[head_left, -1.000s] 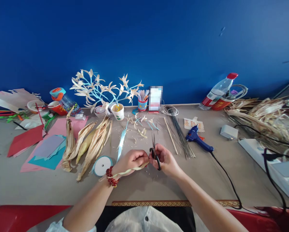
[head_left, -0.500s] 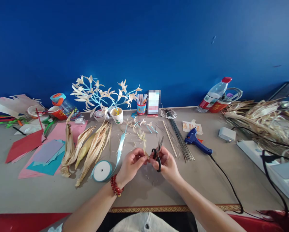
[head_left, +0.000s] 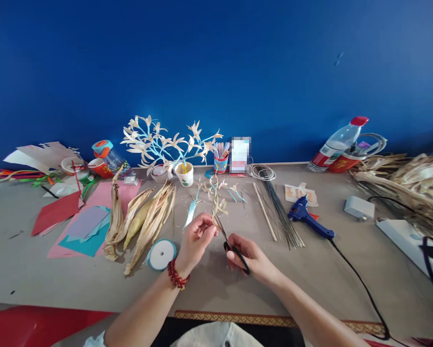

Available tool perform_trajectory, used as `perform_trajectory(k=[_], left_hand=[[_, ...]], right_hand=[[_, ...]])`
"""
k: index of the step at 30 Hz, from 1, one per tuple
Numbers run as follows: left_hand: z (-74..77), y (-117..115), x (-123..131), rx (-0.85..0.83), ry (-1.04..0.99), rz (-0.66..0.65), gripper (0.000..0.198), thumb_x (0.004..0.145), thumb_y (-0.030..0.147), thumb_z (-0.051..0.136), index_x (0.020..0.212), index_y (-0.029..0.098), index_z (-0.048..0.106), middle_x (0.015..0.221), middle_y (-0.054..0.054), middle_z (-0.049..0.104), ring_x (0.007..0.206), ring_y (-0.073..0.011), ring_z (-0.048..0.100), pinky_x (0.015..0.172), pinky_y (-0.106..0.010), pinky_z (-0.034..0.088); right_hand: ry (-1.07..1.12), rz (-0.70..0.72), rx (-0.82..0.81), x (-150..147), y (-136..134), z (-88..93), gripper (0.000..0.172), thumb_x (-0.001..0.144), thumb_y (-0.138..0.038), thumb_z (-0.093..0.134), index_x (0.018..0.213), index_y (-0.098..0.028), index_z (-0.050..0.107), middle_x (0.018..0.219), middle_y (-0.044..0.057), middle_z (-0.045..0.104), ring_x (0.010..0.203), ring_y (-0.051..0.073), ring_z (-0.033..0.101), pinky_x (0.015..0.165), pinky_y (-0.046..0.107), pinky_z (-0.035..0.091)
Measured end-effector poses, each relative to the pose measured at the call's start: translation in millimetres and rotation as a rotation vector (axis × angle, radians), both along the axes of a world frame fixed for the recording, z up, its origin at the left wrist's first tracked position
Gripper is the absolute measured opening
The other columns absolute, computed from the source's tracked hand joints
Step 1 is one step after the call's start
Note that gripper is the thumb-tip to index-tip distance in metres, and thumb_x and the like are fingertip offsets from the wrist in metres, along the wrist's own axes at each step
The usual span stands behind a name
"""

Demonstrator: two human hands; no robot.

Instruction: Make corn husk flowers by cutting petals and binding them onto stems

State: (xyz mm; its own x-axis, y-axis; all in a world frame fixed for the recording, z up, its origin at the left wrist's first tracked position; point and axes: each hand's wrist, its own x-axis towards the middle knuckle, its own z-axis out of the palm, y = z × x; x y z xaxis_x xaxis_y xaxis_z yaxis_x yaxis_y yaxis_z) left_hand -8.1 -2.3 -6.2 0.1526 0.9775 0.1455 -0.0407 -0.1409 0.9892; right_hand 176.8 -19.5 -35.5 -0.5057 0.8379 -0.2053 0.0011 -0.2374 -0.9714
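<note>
The left hand (head_left: 196,239) is raised a little over the middle of the tabletop (head_left: 57,282), its fingers (head_left: 208,226) pressed together on the lower end of a pale husk strip (head_left: 216,206), which stands up from the pinch and forks into thin curled tips. The right hand (head_left: 251,256) sits just beside and nearer the body, its fingers (head_left: 238,240) curled through the black handles of the scissors (head_left: 234,248). The blades run up and to the left and meet the strip right at the left fingertips; whether they are parted cannot be told. A red bead bracelet (head_left: 177,277) circles the left wrist. Just left of that hand lies a white ribbon roll (head_left: 161,254) edged in pale blue, and beyond it a bunch of dried husks (head_left: 141,219) lies beside coloured paper sheets (head_left: 82,227). Right of the hands, well apart, a bundle of dark wires (head_left: 282,214) fans across the tabletop, with a blue glue gun (head_left: 305,217) next to it, its black cord trailing toward the near edge. At the back, against the blue wall, a husk flower tree (head_left: 168,142) on blue stems stands by a white cup (head_left: 185,173), and a bottle (head_left: 337,143) with a red cap lies tilted at the far right.
</note>
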Motion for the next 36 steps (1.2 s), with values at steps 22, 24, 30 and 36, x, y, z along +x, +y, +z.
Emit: perform_trajectory(k=[22,24,30,36], left_hand=[[-7.1,-1.7,3.6,0.033,-0.006,0.129,0.012,0.092,0.03,0.057,0.087,0.019,0.058,0.079,-0.002,0.06,0.074,-0.0152,0.06,0.074,-0.028,0.05],[-6.6,-1.7,3.9,0.032,-0.017,0.13,0.011,0.092,0.029,0.058,0.088,0.019,0.058,0.079,-0.002,0.06,0.074,-0.015,0.061,0.074,-0.028,0.05],[-5.4,-2.1,4.6,0.045,-0.037,0.135,0.011,0.092,0.028,0.058,0.086,0.019,0.056,0.079,-0.001,0.059,0.074,-0.0143,0.06,0.074,-0.027,0.05],[-4.7,-2.8,4.0,0.037,-0.035,0.135,0.011,0.092,0.028,0.058,0.087,0.018,0.057,0.08,-0.001,0.06,0.074,-0.0144,0.061,0.075,-0.027,0.05]], right_hand=[[-0.069,-0.049,0.088,-7.1,-1.6,-8.9,0.053,0.076,-0.066,0.07,0.078,-0.02,0.042,0.067,-0.005,0.043,0.058,0.01,0.046,0.053,0.022,0.036],[-0.067,-0.051,0.081,-7.5,-1.5,-8.4,0.054,0.075,-0.066,0.071,0.077,-0.02,0.042,0.066,-0.006,0.042,0.057,0.01,0.046,0.052,0.022,0.035],[-0.045,-0.04,0.065,-8.6,-1.4,-5.8,0.056,0.073,-0.068,0.072,0.077,-0.02,0.042,0.066,-0.006,0.042,0.056,0.01,0.046,0.052,0.022,0.034],[-0.023,-0.037,0.049,-8.9,-1.6,-6.5,0.055,0.074,-0.067,0.072,0.077,-0.02,0.042,0.064,-0.006,0.043,0.055,0.01,0.045,0.051,0.022,0.033]])
